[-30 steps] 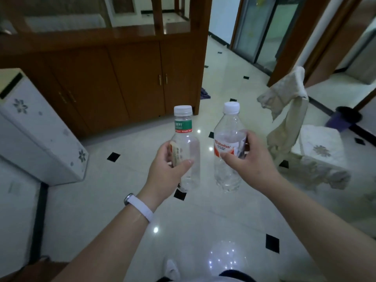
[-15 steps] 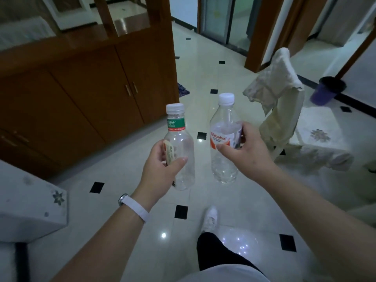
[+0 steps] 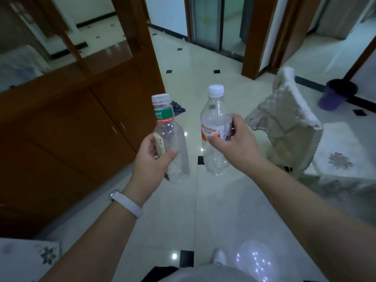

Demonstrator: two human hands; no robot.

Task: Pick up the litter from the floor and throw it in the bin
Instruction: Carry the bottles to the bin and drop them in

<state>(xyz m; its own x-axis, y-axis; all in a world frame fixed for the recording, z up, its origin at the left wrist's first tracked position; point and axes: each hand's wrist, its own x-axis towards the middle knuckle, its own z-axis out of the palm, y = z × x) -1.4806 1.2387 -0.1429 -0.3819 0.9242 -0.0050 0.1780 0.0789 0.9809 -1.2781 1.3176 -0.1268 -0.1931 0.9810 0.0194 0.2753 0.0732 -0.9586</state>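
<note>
Two empty clear plastic bottles are held upright in front of me, side by side and apart. My left hand [image 3: 153, 159] is shut around the green-labelled bottle [image 3: 168, 127], which has a white cap. My right hand [image 3: 237, 142] grips the red-labelled bottle [image 3: 213, 110] at its label, thumb in front. A purple bin with a dark liner [image 3: 336, 94] stands on the floor at the far right, beyond a chair.
A long brown wooden cabinet [image 3: 67, 127] runs along the left. A chair draped in white cloth [image 3: 284, 123] stands right of my hands. The glossy tiled floor [image 3: 183, 64] leads ahead to doorways. A dark cloth [image 3: 178, 107] lies by the cabinet corner. A white box corner [image 3: 28, 259] shows bottom left.
The view has moved forward and turned right along the cabinet; the white box slid out to the bottom left and the purple bin came closer. Both hands still hold their bottles.
</note>
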